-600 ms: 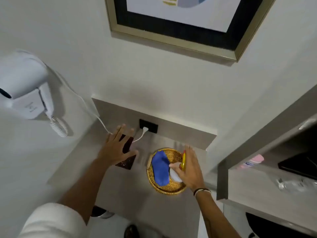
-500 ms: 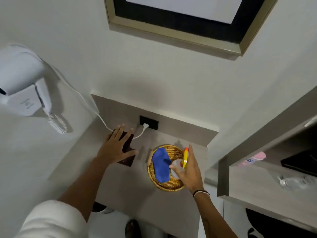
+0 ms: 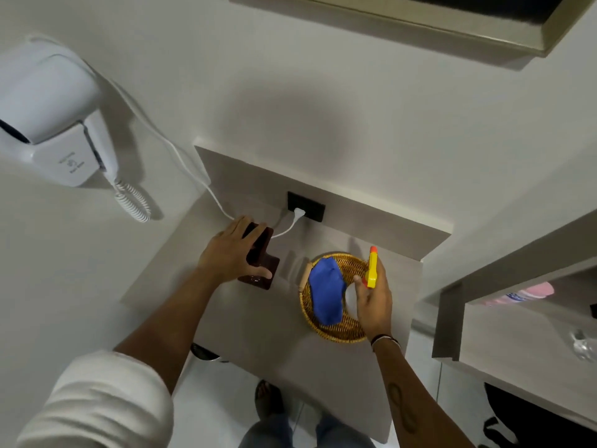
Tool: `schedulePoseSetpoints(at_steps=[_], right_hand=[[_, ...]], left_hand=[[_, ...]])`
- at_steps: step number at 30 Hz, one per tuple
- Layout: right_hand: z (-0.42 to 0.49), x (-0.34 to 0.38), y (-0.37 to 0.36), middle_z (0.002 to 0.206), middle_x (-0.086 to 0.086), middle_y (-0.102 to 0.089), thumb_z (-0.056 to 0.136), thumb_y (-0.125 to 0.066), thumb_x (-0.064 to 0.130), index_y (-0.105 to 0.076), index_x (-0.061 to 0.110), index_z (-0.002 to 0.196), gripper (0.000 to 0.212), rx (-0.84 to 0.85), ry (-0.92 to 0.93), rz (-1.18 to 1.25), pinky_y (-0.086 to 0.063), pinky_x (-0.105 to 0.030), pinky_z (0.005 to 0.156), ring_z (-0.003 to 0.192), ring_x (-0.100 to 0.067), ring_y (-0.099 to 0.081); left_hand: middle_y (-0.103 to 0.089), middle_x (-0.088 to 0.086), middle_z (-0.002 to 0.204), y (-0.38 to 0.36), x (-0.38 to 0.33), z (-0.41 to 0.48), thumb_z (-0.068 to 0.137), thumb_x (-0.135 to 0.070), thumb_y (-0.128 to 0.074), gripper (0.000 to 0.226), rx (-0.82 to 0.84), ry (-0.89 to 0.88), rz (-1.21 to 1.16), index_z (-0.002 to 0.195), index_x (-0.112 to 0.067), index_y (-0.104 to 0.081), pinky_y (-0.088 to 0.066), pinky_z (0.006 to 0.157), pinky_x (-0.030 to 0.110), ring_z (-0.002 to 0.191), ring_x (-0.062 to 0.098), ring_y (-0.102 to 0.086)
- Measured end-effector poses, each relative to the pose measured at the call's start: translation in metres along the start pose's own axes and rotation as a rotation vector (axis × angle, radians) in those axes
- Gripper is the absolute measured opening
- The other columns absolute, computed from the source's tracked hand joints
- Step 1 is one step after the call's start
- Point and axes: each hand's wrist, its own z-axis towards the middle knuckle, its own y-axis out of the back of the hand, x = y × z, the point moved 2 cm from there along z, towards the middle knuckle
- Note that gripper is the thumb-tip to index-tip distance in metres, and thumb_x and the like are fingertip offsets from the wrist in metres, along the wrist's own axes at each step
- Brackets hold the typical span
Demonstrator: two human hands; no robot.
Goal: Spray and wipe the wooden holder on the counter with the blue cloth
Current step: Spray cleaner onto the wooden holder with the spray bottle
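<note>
Lighting: even, moderately bright indoor light from above and behind the camera. Shadows: a broad soft grey patch on the plain white wall (image 3: 323, 118); a narrower, firmer one beside the white wall-mounted hair dryer (image 3: 48, 114); short, faint ones on the pale grey laminate bench (image 3: 258, 324). Glare: none. Distortion: strong wide-angle bending, straight edges splaying outward at the borders. Sharpness: soft overall, compression smear on the rolled white sleeve (image 3: 97, 405) at lower left.

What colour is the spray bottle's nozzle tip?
Orange, on a yellow spray head, seen in the head view.
</note>
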Motion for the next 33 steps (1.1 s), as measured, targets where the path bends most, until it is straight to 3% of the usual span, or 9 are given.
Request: schedulePoseSetpoints(at_steps=[2, 5, 7, 9, 13, 15, 18, 22, 33], right_hand=[[0.005, 0.004, 0.0, 0.139, 0.012, -0.047, 0.106, -0.052, 0.038, -0.026, 0.042, 0.157, 0.058, -0.034, 0.028, -0.028, -0.056, -0.032, 0.097, 0.121, -0.017, -0.059], [0.015, 0.017, 0.002, 0.12, 0.015, -0.038, 0.102, -0.041, 0.059, -0.04, 0.034, 0.145, 0.05, -0.037, 0.121, -0.118, -0.045, -0.011, 0.073, 0.091, -0.007, -0.059], [0.021, 0.027, 0.004, 0.12, 0.014, -0.042, 0.102, -0.036, 0.063, -0.05, 0.034, 0.134, 0.045, -0.016, 0.198, -0.143, -0.048, -0.015, 0.077, 0.093, 0.001, -0.056], [0.023, 0.04, 0.003, 0.12, 0.013, -0.055, 0.106, -0.046, 0.049, -0.056, 0.041, 0.137, 0.034, 0.044, 0.263, -0.13, -0.053, -0.02, 0.087, 0.102, 0.008, -0.056], [0.02, 0.07, -0.019, 0.104, 0.0, -0.076, 0.106, -0.056, 0.031, -0.056, 0.04, 0.145, 0.041, 0.346, 0.254, -0.002, -0.061, -0.036, 0.083, 0.092, -0.019, -0.072], [0.015, 0.079, -0.035, 0.094, 0.01, -0.079, 0.104, -0.061, 0.027, -0.061, 0.036, 0.142, 0.039, 0.456, 0.259, 0.0, -0.06, -0.022, 0.077, 0.087, -0.003, -0.073], [0.003, 0.093, -0.056, 0.089, 0.024, -0.072, 0.104, -0.062, 0.026, -0.063, 0.028, 0.141, 0.038, 0.536, 0.384, -0.116, -0.048, -0.003, 0.076, 0.084, 0.013, -0.068], [-0.002, 0.108, -0.081, 0.112, -0.01, -0.079, 0.104, -0.063, 0.023, -0.064, 0.022, 0.141, 0.037, 0.629, 0.565, -0.205, -0.057, -0.032, 0.085, 0.097, -0.025, -0.074], [0.005, 0.108, -0.098, 0.116, -0.01, -0.077, 0.107, -0.055, 0.031, -0.058, 0.026, 0.145, 0.039, 0.623, 0.515, -0.284, -0.059, -0.044, 0.095, 0.104, -0.027, -0.073]], left_hand=[[-0.033, 0.003, 0.153, 0.0, 0.005, -0.003, 0.058, -0.096, -0.063, 0.122, -0.018, 0.043, -0.054, 0.155, -0.032, -0.027, -0.057, 0.095, 0.056, 0.143, 0.03, -0.036], [-0.035, 0.0, 0.155, 0.0, 0.021, -0.01, 0.051, -0.095, -0.069, 0.125, -0.028, 0.14, -0.214, 0.154, -0.039, -0.028, -0.053, 0.099, 0.058, 0.144, 0.027, -0.033], [-0.04, -0.002, 0.155, 0.001, 0.035, -0.017, 0.048, -0.094, -0.075, 0.127, -0.027, 0.156, -0.342, 0.154, -0.04, -0.031, -0.047, 0.108, 0.057, 0.143, 0.024, -0.035], [-0.046, -0.004, 0.15, 0.0, 0.046, -0.027, 0.047, -0.085, -0.085, 0.126, -0.047, 0.128, -0.481, 0.153, -0.04, -0.036, -0.044, 0.113, 0.053, 0.137, 0.019, -0.041], [-0.045, -0.008, 0.138, -0.007, 0.061, -0.05, 0.041, -0.076, -0.094, 0.116, -0.069, 0.156, -0.641, 0.14, -0.059, -0.036, -0.046, 0.111, 0.041, 0.128, 0.014, -0.047], [-0.042, -0.008, 0.139, -0.01, 0.067, -0.059, 0.04, -0.067, -0.098, 0.117, -0.037, 0.188, -0.664, 0.137, -0.064, -0.033, -0.046, 0.11, 0.037, 0.128, 0.015, -0.05], [-0.04, -0.005, 0.145, -0.014, 0.075, -0.062, 0.043, -0.055, -0.102, 0.128, 0.012, 0.203, -0.637, 0.15, -0.044, -0.033, -0.044, 0.11, 0.035, 0.13, 0.016, -0.049], [-0.04, -0.006, 0.142, -0.012, 0.076, -0.059, 0.048, -0.042, -0.103, 0.127, 0.032, 0.173, -0.59, 0.152, -0.04, -0.032, -0.045, 0.11, 0.036, 0.129, 0.017, -0.048], [-0.044, -0.002, 0.136, 0.003, 0.072, -0.059, 0.055, -0.021, -0.1, 0.12, 0.081, 0.122, -0.517, 0.152, -0.042, -0.032, -0.051, 0.103, 0.038, 0.123, 0.02, -0.052]])
